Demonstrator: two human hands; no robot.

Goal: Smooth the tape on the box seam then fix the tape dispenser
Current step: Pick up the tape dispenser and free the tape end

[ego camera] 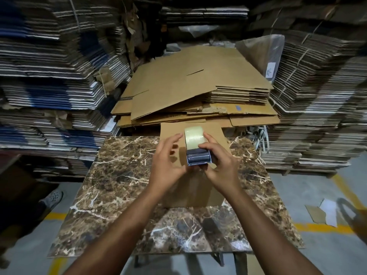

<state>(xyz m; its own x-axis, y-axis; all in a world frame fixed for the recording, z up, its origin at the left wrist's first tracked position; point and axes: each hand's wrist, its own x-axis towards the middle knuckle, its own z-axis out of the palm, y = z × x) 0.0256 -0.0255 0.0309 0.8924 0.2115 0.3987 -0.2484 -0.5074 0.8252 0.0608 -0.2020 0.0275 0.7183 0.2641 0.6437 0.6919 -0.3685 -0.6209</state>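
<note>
A brown cardboard box (193, 192) stands on the marble table (119, 187), its far flap (171, 130) open. Above the box I hold a dark blue tape dispenser (198, 158) with a roll of clear tape (194, 137) mounted on it. My right hand (221, 165) grips the dispenser from the right, fingers wrapped over the roll and body. My left hand (168, 159) is beside it on the left, fingers spread and curved toward the roll, thumb near the dispenser's lower edge. The box's top seam is hidden under my hands.
A pile of flattened brown cartons (196, 90) lies just behind the table. Tall bundled cardboard stacks (49, 76) rise left and right (317, 108). A person's shoe (52, 197) is on the floor at left. Cardboard scraps (322, 213) lie on the floor at right.
</note>
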